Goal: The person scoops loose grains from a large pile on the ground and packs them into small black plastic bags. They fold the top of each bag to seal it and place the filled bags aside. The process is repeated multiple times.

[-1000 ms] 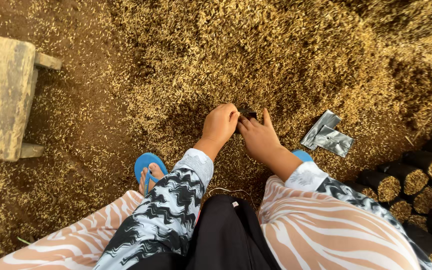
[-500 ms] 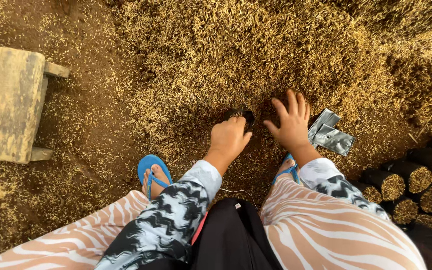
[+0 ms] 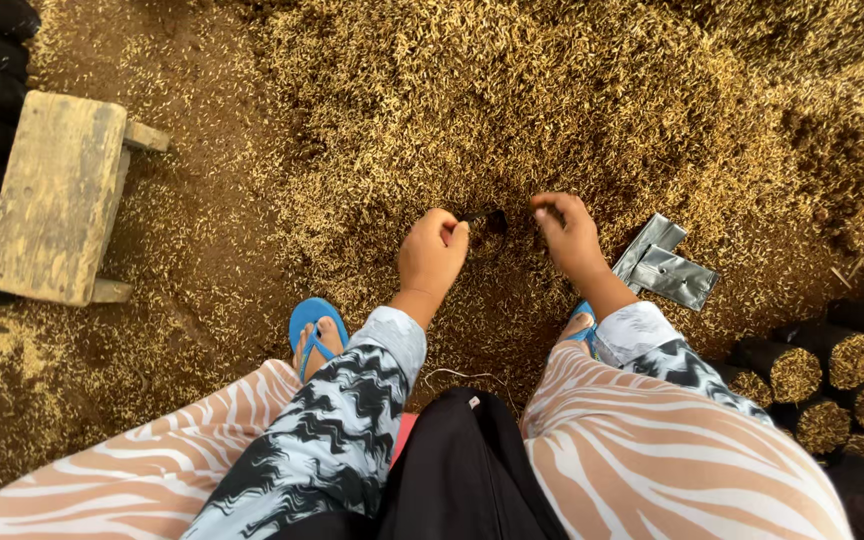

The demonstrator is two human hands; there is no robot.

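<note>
Plant nursery: husk-strewn ground (image 3: 472, 110) (filled black grow bags (image 3: 812, 365)).

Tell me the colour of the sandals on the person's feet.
Blue; the sandal by the left hand shows it best in the head view.
</note>
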